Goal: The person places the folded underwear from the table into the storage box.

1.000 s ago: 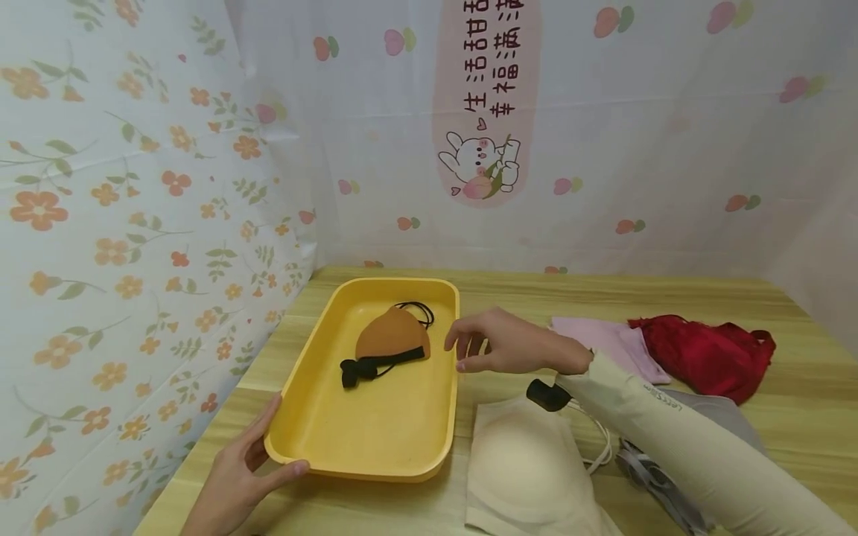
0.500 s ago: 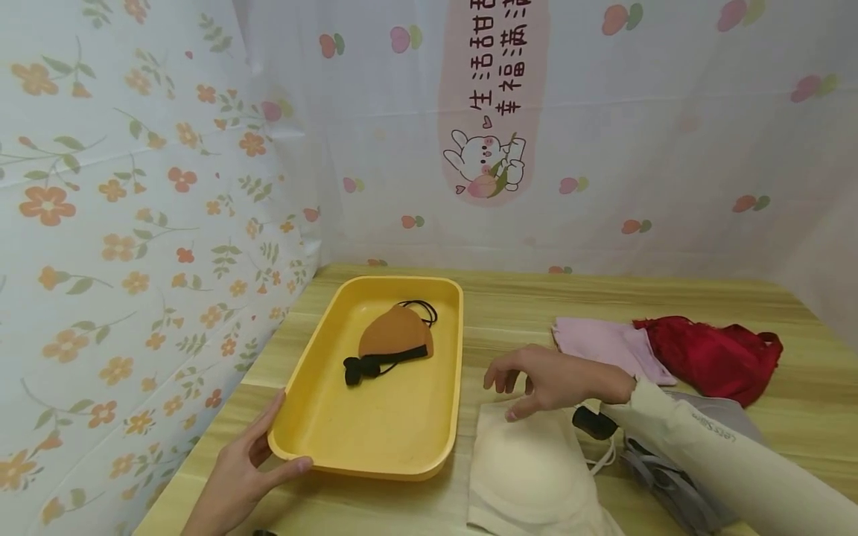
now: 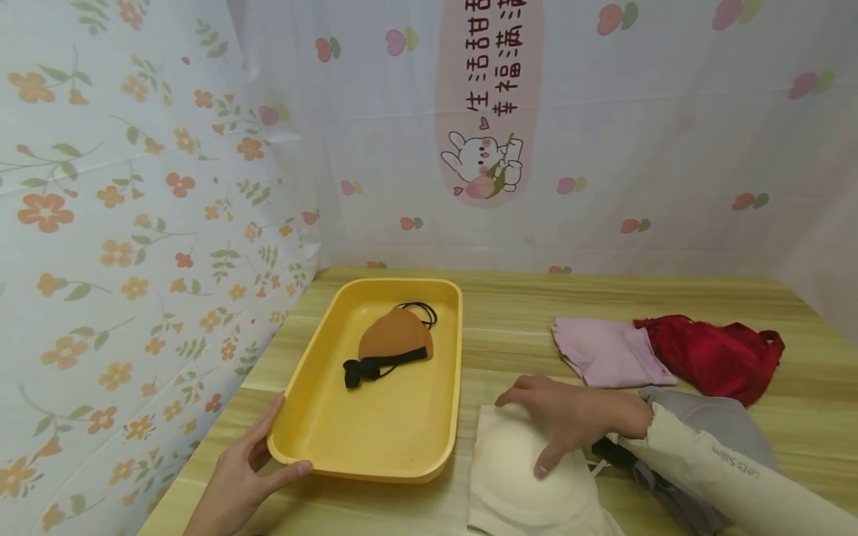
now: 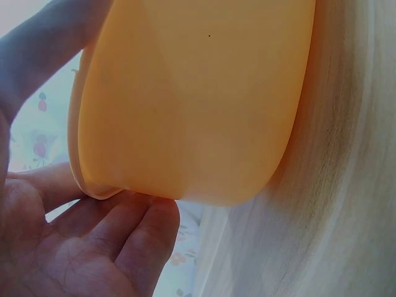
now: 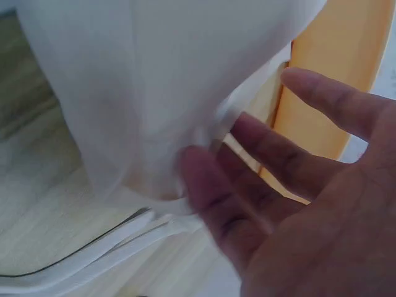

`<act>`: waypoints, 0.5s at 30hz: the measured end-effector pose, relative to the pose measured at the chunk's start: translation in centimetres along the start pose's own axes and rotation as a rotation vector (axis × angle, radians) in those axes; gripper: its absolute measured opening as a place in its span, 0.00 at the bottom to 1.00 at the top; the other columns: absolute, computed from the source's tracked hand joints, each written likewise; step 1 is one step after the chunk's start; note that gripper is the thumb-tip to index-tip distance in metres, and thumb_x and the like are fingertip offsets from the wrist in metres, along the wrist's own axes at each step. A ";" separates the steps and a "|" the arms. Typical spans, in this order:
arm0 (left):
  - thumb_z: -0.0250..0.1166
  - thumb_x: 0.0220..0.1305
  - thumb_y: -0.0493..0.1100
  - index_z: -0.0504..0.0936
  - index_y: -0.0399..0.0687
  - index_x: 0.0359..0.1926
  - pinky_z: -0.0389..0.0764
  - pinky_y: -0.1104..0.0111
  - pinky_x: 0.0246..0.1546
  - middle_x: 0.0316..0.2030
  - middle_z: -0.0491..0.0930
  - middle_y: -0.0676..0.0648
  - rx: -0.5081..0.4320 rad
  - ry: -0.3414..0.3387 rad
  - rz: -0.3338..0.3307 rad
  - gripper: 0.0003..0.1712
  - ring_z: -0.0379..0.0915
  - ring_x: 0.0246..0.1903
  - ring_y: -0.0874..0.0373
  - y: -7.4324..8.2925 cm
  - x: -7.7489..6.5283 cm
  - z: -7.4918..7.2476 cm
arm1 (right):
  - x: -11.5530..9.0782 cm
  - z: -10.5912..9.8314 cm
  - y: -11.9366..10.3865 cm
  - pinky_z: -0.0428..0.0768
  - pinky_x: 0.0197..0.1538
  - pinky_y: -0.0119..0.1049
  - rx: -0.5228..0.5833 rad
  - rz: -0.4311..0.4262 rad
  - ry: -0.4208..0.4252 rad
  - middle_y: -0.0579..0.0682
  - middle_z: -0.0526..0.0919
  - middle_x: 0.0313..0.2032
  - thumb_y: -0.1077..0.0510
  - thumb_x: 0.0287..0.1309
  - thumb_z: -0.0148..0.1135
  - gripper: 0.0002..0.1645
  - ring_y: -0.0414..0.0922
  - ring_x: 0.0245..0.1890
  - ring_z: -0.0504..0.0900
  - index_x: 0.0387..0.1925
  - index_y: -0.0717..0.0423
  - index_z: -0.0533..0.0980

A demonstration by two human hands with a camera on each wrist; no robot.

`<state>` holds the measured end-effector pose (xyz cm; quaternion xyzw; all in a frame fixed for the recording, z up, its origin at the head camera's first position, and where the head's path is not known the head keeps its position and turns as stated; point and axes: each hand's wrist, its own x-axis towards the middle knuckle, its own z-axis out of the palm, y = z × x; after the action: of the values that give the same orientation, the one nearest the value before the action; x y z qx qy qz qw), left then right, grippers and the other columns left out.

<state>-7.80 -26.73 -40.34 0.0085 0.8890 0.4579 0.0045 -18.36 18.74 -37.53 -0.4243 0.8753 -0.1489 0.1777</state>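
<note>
My left hand (image 3: 234,465) holds the near left corner of a yellow plastic tray (image 3: 362,435), thumb over the front rim and fingers along the outer side. The left wrist view shows those fingers against the tray's outer wall (image 4: 198,111). Inside the tray lies a folded brown bra (image 3: 395,333) with black straps. To the tray's right, a folded cream bra (image 3: 512,469) lies cup up. My right hand (image 3: 573,413) is over its far part, thumb and fingers spread. In the right wrist view, the fingertips are right at the edge of the pale cloth (image 5: 148,86).
A folded pink garment (image 3: 613,353) and a red lace bra (image 3: 713,357) lie on the wood-grain table (image 3: 509,298) at the back right. Nearer, a grey bra (image 3: 720,424) is partly hidden by my right sleeve (image 3: 731,469). Patterned curtains (image 3: 389,134) enclose the left and back.
My right hand has moved from beside the tray's right rim, rightward and toward me, to over the cream bra, its fingers spreading. My left hand stays on the tray corner.
</note>
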 end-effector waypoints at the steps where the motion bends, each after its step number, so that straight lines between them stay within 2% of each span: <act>1: 0.73 0.61 0.47 0.46 0.47 0.81 0.74 0.88 0.53 0.79 0.49 0.35 0.001 -0.001 0.001 0.57 0.67 0.68 0.39 0.0 0.0 0.0 | -0.2 0.1 -0.2 0.77 0.63 0.42 -0.021 0.003 -0.005 0.48 0.71 0.60 0.33 0.38 0.81 0.56 0.48 0.61 0.70 0.68 0.48 0.68; 7: 0.73 0.61 0.48 0.45 0.47 0.81 0.74 0.89 0.53 0.79 0.48 0.37 -0.003 -0.003 -0.017 0.58 0.65 0.69 0.40 0.2 -0.1 0.0 | -0.4 0.6 -1.2 0.78 0.60 0.40 -0.093 0.031 -0.013 0.43 0.71 0.58 0.33 0.34 0.83 0.61 0.43 0.58 0.69 0.70 0.43 0.65; 9: 0.74 0.61 0.48 0.45 0.48 0.81 0.73 0.89 0.53 0.79 0.49 0.38 -0.008 0.001 -0.021 0.58 0.66 0.68 0.43 0.2 -0.2 0.1 | -0.4 0.7 -1.4 0.78 0.58 0.38 -0.097 0.050 -0.006 0.42 0.71 0.56 0.35 0.33 0.84 0.62 0.41 0.56 0.69 0.71 0.42 0.65; 10: 0.74 0.61 0.48 0.45 0.48 0.81 0.73 0.89 0.53 0.79 0.49 0.38 -0.011 0.004 -0.019 0.58 0.67 0.68 0.46 0.2 -0.2 0.1 | -0.3 0.8 -1.5 0.78 0.57 0.37 -0.101 0.058 0.001 0.42 0.71 0.55 0.36 0.32 0.84 0.62 0.41 0.55 0.69 0.70 0.43 0.65; 12: 0.74 0.61 0.47 0.46 0.49 0.81 0.73 0.89 0.53 0.79 0.49 0.38 -0.016 0.009 -0.014 0.57 0.69 0.66 0.59 0.1 -0.2 0.2 | -0.2 1.0 -1.5 0.79 0.57 0.37 -0.105 0.076 0.014 0.42 0.72 0.53 0.38 0.31 0.85 0.62 0.40 0.54 0.70 0.70 0.44 0.66; 15: 0.73 0.61 0.47 0.47 0.50 0.81 0.74 0.88 0.53 0.79 0.49 0.38 -0.036 0.011 -0.015 0.57 0.67 0.62 0.75 -0.1 -0.1 0.2 | 0.1 1.1 -1.4 0.79 0.56 0.37 -0.113 0.092 0.031 0.43 0.73 0.52 0.39 0.29 0.87 0.63 0.41 0.53 0.71 0.69 0.46 0.67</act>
<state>-7.71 -26.64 -40.57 -0.0010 0.8807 0.4737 0.0032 -16.99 17.72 -37.95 -0.3908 0.9035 -0.0977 0.1465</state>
